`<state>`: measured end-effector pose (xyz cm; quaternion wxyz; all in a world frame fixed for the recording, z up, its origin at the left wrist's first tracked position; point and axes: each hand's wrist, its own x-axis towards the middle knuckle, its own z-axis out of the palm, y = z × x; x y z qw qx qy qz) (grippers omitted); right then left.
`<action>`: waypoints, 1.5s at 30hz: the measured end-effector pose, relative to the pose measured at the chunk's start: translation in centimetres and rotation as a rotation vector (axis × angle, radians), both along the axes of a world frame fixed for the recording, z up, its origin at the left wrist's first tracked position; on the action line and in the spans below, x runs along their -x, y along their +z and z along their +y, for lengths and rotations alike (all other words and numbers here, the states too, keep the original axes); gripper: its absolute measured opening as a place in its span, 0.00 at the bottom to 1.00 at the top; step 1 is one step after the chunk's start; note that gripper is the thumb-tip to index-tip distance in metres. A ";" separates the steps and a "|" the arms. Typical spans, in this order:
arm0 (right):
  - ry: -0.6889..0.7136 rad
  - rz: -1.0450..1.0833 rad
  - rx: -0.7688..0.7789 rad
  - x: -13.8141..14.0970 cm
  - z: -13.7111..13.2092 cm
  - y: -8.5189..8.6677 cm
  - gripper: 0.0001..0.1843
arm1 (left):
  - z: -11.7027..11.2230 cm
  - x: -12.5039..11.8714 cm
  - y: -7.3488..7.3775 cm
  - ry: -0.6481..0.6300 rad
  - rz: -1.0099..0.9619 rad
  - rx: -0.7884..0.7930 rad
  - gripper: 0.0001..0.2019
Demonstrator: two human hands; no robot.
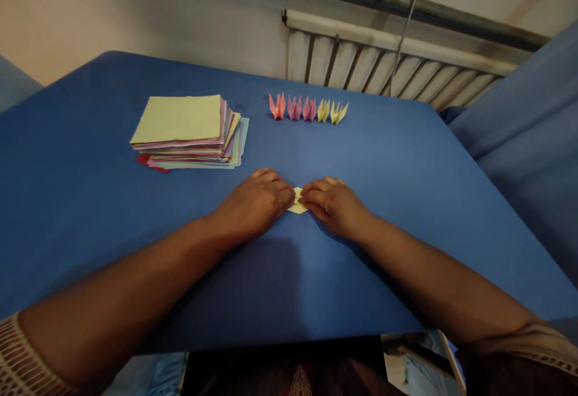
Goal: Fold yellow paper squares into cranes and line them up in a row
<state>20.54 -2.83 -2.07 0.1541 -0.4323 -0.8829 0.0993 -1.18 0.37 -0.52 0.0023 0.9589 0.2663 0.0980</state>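
Note:
A small piece of folded pale yellow paper [297, 208] lies at the middle of the blue table, between my two hands. My left hand [263, 198] presses its fingertips on the paper's left side. From the right, my right hand [332, 203] pinches or presses the other side, its fingers bent close together. Both hands cover much of the paper, so only its middle shows, with a crease across it. Beyond my hands stands a row of several folded paper figures with upright points: an orange one [277, 107], pink ones [309, 109] and yellow ones [338, 113].
A thick stack of coloured paper sheets [180, 120], pale yellow on top, sits on the table at the left. Behind the blue table [383, 161] are a wall, a radiator [343, 53] and a pipe. A blue curtain [528, 113] hangs at the right.

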 end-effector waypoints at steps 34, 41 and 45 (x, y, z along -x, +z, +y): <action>-0.293 0.121 0.023 0.5 0.8 -1.1 0.09 | 0.9 -1.2 -1.4 0.417 -0.226 0.269 0.08; -0.386 0.140 0.185 0.1 0.8 -0.5 0.05 | 1.1 -0.7 -1.8 0.359 -0.247 0.292 0.08; -0.411 0.140 0.185 0.1 0.8 -0.2 0.05 | 1.0 -0.8 -1.7 0.347 -0.259 0.324 0.06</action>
